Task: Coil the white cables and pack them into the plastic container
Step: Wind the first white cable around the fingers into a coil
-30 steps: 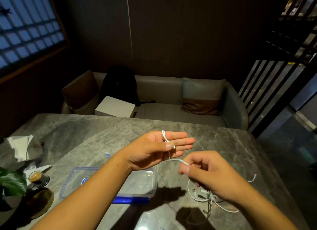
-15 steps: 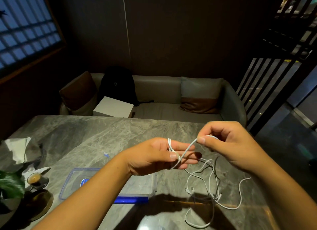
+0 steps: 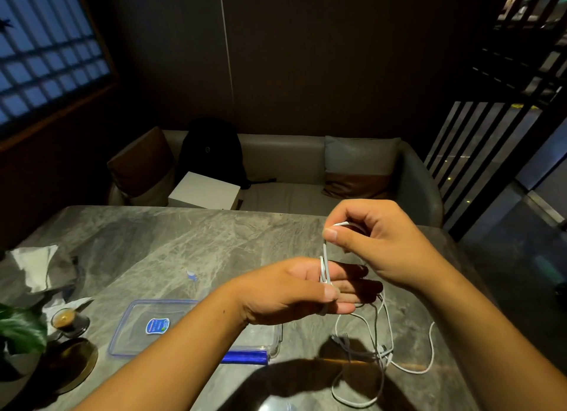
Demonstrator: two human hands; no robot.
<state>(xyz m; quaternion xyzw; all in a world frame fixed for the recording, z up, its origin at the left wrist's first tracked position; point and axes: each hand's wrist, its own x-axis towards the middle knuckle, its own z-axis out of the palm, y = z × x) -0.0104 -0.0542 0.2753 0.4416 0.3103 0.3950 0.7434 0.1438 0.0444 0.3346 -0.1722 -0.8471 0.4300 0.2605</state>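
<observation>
above the marble table, left hand — white cable looped round its fingers — right hand pinches the strand.

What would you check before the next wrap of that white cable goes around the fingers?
1. Right hand pinches the white cable: ok.
2. Loops sit around the left hand fingers, thumb pressing on them: ok.
3. Strand between the hands runs straight, no snag: ok.
4. Loose cable pile on the table free of knots: cannot tell.
5. Plastic container within reach: ok.
6. Container open to receive the coil: cannot tell.
</observation>
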